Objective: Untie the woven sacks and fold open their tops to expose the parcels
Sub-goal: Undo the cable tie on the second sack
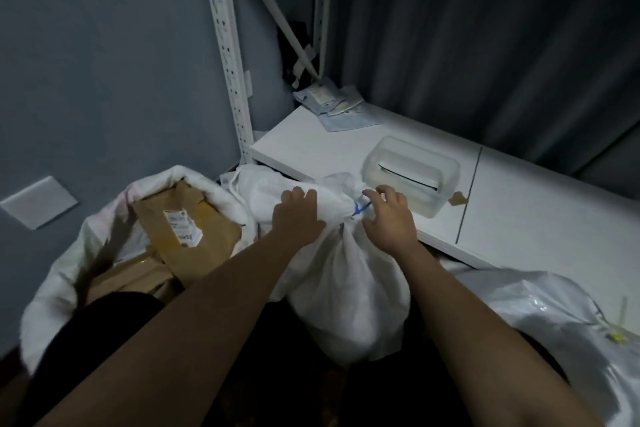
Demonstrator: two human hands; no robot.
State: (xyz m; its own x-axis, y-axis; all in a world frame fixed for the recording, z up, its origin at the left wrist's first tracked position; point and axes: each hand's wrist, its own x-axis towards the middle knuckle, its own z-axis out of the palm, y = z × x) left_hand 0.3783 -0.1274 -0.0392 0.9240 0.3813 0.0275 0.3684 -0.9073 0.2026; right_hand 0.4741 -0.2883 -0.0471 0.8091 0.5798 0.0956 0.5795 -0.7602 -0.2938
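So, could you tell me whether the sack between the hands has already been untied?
No, the blue tie is cinched round the neck of the middle sack, with the right hand at it.

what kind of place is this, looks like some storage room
Probably a parcel sorting or storage room. An opened sack shows cardboard parcels with a shipping label, a tied sack is being worked on, and slotted metal racking stands over a white shelf.
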